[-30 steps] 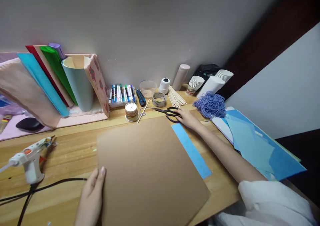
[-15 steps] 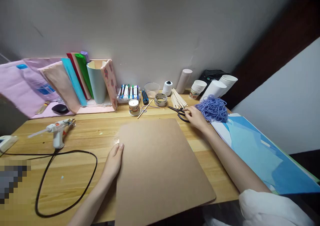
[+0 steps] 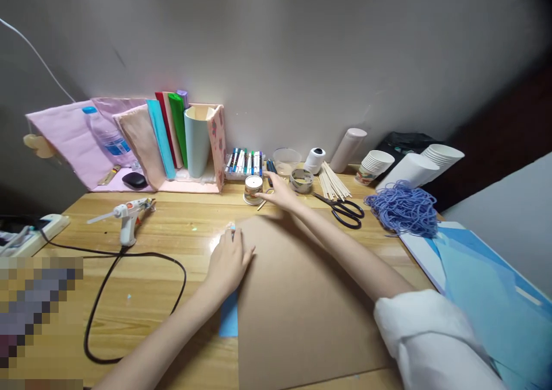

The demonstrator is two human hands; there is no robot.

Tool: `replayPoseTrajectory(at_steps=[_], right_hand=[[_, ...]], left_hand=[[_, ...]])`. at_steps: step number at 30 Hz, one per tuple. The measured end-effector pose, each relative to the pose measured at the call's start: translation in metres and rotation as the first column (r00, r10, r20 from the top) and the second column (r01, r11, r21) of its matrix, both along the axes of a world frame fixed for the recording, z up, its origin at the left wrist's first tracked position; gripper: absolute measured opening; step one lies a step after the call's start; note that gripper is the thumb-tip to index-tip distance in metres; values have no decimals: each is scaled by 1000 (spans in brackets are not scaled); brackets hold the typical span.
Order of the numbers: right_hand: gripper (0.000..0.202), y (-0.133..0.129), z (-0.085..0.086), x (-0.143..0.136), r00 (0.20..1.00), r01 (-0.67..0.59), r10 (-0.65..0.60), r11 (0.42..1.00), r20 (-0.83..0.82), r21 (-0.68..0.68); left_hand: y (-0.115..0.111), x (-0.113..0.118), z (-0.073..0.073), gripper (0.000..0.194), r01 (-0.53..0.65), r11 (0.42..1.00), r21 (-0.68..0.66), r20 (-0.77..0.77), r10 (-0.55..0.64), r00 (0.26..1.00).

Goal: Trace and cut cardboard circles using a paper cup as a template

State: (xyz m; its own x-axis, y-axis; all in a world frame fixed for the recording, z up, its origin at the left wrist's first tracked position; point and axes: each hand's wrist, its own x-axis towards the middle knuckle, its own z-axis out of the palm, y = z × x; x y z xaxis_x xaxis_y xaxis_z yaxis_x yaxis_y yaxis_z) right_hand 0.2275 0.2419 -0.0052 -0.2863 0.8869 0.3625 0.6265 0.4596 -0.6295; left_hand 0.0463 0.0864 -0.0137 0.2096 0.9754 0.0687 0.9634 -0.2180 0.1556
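Note:
A brown cardboard sheet [image 3: 302, 304] lies flat on the wooden table in front of me. My left hand [image 3: 230, 259] rests over its left edge, fingers spread; a strip of blue paper [image 3: 229, 318] sticks out from beneath that edge. Above the sheet's far edge, my right hand [image 3: 281, 193] reaches with thumb and fingers apart. Just left of its thumb stands an upturned paper cup [image 3: 253, 191]; whether they touch I cannot tell. Close to its fingertips lies a dark blue utility knife [image 3: 271, 168], partly hidden. Black-handled scissors [image 3: 344, 210] lie to the right.
Markers [image 3: 244, 163], a tape roll [image 3: 301, 180], thread spool [image 3: 314, 160], wooden sticks [image 3: 334, 181] and paper cups [image 3: 374, 167] line the back. Purple yarn [image 3: 403, 207] and blue sheets [image 3: 487, 286] lie right. A glue gun [image 3: 129, 220] with a looped cord is left.
My right hand has moved left, from the scissors to beside the upturned cup. My left hand has shifted from gripping the cardboard's edge to lying over it. The blue strip now shows.

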Motion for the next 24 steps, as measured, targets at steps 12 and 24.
replayPoseTrajectory(at_steps=[12, 24], right_hand=[[55, -55, 23, 4, 985, -77, 91, 992, -146, 100], [63, -80, -29, -10, 963, -231, 227, 973, -147, -11]], left_hand=[[-4, 8, -33, 62, 308, 951, -11, 213, -299, 930], [-9, 0, -13, 19, 179, 984, -20, 158, -174, 972]])
